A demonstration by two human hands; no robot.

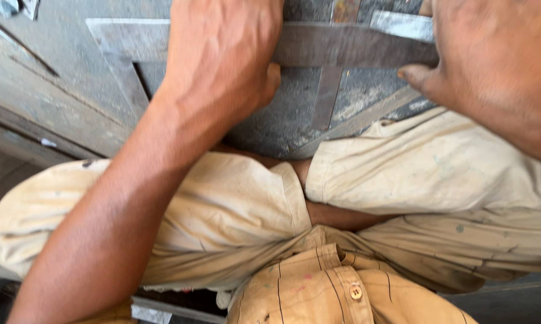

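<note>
Both hands press on one flat steel bar lying crosswise on a grey metal sheet. The left hand covers the bar's left part, fingers curled over its far edge and thumb against the near edge, so it is closed on the bar. The right hand bears on the bar's right end; its thumb tip rests at the near edge, but the fingers run out of view, so whether it clasps the bar or only presses down cannot be told.

A narrower strip passes under the bar near its middle and runs toward the person, at about a right angle to the bar. A second strip slants away below the bar's right half. Above the bar's right end lies a bright, shiny plate piece. Left of the bar, a raised pale frame edge turns a corner on the sheet.

Nearer than the bar, the person's knees in stained cream trousers fill the lower view, with a buttoned shirt front at the bottom.

Judged from this pose, holding well calls for even downward pressure from both hands, with the bar kept square to the strip beneath and fingertips clear of the crossing.
</note>
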